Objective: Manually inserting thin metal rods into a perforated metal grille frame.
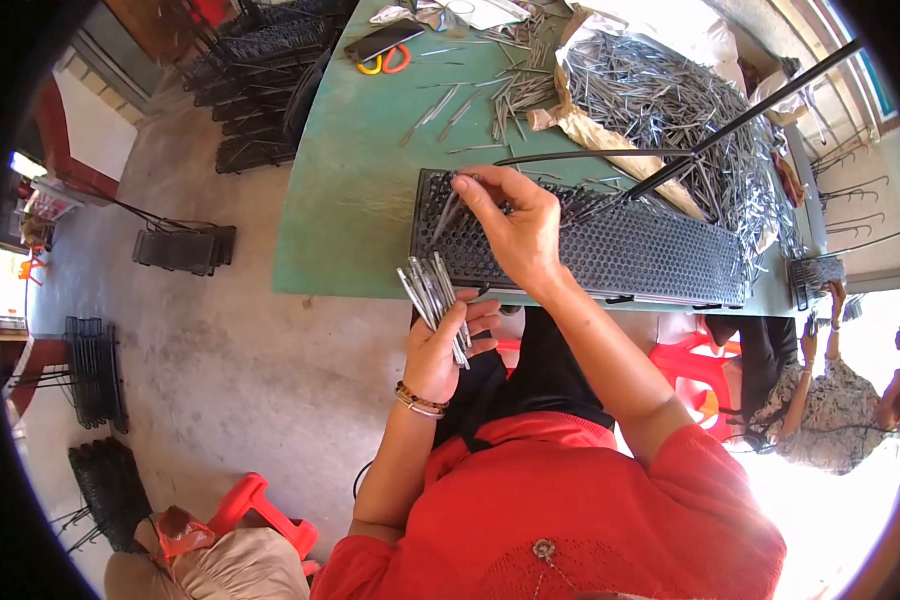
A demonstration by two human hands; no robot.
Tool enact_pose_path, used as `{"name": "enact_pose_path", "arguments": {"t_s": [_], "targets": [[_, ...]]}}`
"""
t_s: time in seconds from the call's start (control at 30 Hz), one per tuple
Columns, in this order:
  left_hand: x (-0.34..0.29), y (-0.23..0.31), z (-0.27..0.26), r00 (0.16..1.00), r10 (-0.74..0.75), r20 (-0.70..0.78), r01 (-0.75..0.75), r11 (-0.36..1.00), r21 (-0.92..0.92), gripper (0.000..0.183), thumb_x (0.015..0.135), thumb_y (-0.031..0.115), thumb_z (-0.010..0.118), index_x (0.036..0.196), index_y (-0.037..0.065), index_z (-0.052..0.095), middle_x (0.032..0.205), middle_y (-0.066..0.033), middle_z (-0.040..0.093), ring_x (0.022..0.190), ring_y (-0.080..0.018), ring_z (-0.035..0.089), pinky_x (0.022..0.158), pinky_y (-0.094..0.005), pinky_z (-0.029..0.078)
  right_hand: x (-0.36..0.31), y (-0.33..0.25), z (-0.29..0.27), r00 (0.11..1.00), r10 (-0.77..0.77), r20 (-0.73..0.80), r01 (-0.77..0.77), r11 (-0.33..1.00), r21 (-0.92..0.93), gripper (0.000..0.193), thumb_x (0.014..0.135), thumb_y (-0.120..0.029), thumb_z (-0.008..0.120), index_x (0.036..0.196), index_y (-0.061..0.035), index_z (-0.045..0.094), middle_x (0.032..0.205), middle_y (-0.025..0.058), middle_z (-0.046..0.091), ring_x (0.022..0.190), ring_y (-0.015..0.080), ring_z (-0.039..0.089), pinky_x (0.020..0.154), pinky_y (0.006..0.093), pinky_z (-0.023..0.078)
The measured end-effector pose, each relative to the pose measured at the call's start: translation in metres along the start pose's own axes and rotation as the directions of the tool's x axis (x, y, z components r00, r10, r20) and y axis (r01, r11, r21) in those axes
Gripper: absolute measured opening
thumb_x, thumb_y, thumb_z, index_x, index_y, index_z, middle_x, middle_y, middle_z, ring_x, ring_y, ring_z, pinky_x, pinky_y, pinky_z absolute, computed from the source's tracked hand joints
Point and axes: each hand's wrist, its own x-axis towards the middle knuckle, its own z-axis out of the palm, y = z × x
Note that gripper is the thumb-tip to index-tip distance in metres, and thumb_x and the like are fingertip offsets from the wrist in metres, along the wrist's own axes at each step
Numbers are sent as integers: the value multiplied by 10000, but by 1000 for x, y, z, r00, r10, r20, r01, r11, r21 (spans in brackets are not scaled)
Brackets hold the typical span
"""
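Observation:
A bundle of slim silvery metal rods (425,288) lies across my left hand (435,348), whose thumb presses over it; its other fingers are partly stretched out. Just above, my right hand (525,228) pinches a single metal rod (445,218) between thumb and fingertips. That rod slants down to the left end of a long black perforated rack (660,252), which lies along the near edge of the green table (335,190). Whether its lower tip sits in a hole cannot be made out. Dark rods fill some of the holes near my right hand.
A large heap of rods (660,95) spreads over brown paper (610,145) behind the rack. A black bar (750,115) slants above it. Scissors (396,60) and a phone (385,40) lie at the far left. Another person (830,410) works at right, near a red stool (695,370).

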Motion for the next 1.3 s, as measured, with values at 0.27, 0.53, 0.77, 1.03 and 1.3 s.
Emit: {"name": "enact_pose_path", "arguments": {"t_s": [0.27, 0.53, 0.77, 1.03, 1.3], "targets": [[1, 0, -2, 998, 37, -56, -34, 998, 56, 321, 954, 242, 517, 1198, 35, 497, 1033, -158, 660, 805, -156, 646, 619, -268, 532, -1, 11, 13, 973, -223, -63, 208, 962, -179, 175, 806, -88, 718, 950, -1, 671, 776, 85, 670, 648, 97, 603, 607, 239, 489], [2, -4, -2, 998, 30, -48, -28, 998, 52, 296, 970, 233, 492, 1206, 54, 481, 1016, -145, 662, 765, -138, 640, 563, -236, 515, -4, 17, 12, 962, -269, -57, 253, 947, -196, 174, 792, -70, 722, 947, -13, 669, 801, 96, 675, 659, 129, 629, 607, 257, 502], [3, -5, -6, 999, 44, 9, -44, 991, 127, 333, 967, 215, 500, 1237, 31, 435, 1005, -132, 646, 755, -142, 629, 565, -244, 518, -3, 22, 15, 861, -499, 104, 508, 822, -258, 177, 745, -53, 709, 912, -32, 656, 785, 92, 660, 702, 275, 626, 636, 358, 492], [2, -4, -6, 998, 30, 62, -38, 990, 134, 344, 966, 235, 510, 1235, 28, 451, 968, -104, 637, 683, -96, 579, 504, -204, 466, -1, 23, 9, 773, -533, 345, 629, 717, -301, 184, 746, -71, 707, 921, -25, 672, 959, 106, 651, 839, 260, 612, 708, 353, 472], [0, 1, -3, 986, 114, 125, -116, 993, 12, 341, 985, 240, 463, 1263, 43, 441, 962, -121, 634, 668, -92, 571, 481, -211, 458, -22, 0, -18, 880, 139, 455, -65, 983, -174, 271, 808, -226, 733, 933, 9, 684, 782, 71, 668, 662, 110, 597, 605, 257, 472]]}}
